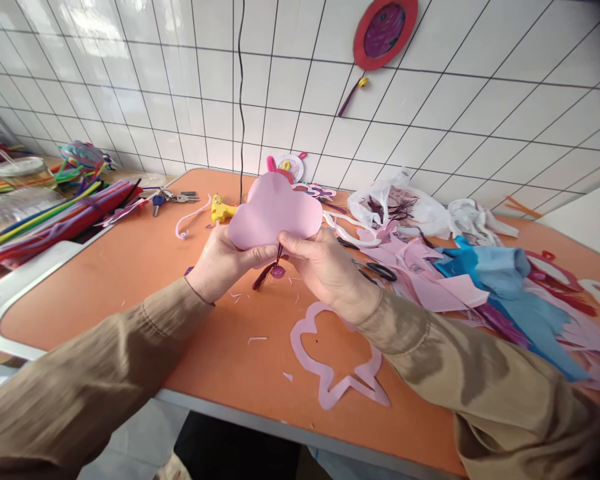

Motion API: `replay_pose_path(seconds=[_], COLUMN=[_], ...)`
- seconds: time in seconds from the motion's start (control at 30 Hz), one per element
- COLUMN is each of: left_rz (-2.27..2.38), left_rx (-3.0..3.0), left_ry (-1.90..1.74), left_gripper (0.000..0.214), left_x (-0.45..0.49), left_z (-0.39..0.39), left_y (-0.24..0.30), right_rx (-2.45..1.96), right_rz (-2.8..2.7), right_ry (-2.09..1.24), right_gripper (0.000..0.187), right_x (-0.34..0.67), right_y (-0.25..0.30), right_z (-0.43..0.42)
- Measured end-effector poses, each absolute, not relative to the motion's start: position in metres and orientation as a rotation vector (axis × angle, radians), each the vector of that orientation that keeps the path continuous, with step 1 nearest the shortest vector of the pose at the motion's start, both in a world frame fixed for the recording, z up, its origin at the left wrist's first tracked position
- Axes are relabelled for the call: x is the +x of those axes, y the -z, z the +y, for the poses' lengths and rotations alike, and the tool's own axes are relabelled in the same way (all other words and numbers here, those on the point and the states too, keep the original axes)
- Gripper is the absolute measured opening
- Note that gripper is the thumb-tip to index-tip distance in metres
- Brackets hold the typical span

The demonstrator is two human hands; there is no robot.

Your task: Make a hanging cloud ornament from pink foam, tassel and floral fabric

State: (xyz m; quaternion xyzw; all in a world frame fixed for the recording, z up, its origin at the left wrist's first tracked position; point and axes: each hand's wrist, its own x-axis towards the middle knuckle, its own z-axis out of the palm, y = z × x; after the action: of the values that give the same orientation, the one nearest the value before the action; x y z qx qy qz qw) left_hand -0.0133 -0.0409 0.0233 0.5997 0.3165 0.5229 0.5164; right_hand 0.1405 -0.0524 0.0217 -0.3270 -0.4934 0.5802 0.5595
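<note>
Between my two hands is a pink cloud-shaped foam cutout [277, 210], lifted above the orange table. My left hand [230, 261] grips its lower left edge, thumb lying along the bottom. My right hand [323, 261] pinches the lower right edge, its thumb near the middle. A dark red tassel [263, 276] with a round purple bead [278, 272] hangs below the cutout, close to my right thumb. What lies behind the cutout is hidden. On the table nearer to me rests a pink cut-out foam outline [325, 387], partly under my right forearm.
Black-handled scissors [381, 271] and pink foam scraps [420, 273] lie on the right, beside blue material [515, 293] and a white plastic bag [405, 207]. Colourful pipe cleaners [55, 227] fill the left. A yellow giraffe-like figure [223, 209] stands behind my left hand. Keys [159, 200] lie farther back.
</note>
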Motion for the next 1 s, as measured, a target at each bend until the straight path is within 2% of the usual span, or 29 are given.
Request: replay_pose_path(seconds=[0.1,0.37,0.6,0.77,1.0], left_rz=[0.681,0.715,0.777,0.735,0.727], left_rx=[1.443,1.390,1.350,1.402,1.375], left_ry=[-1.213,-1.224,-1.281,-1.238,-1.265], left_gripper=[0.035,0.029,0.026,0.027,0.034], left_x=[-0.013,-0.018,-0.018,-0.019,-0.018], left_z=[-0.041,-0.038,-0.038,-0.039,-0.040], left_y=[-0.024,-0.019,-0.019,-0.020,-0.026], right_rx=[-0.774,-0.809,-0.783,-0.726,-0.843], right_rz=[-1.106,-1.047,-1.119,-1.098,-1.148], right_ry=[-1.396,-1.479,-1.447,-1.437,-1.265], right_gripper=[0.038,0.027,0.036,0.034,0.044], right_x=[0.141,0.145,0.144,0.142,0.145], right_y=[-0.021,-0.026,-0.028,-0.026,-0.017], right_z=[-0.052,-0.052,-0.053,-0.054,-0.047])
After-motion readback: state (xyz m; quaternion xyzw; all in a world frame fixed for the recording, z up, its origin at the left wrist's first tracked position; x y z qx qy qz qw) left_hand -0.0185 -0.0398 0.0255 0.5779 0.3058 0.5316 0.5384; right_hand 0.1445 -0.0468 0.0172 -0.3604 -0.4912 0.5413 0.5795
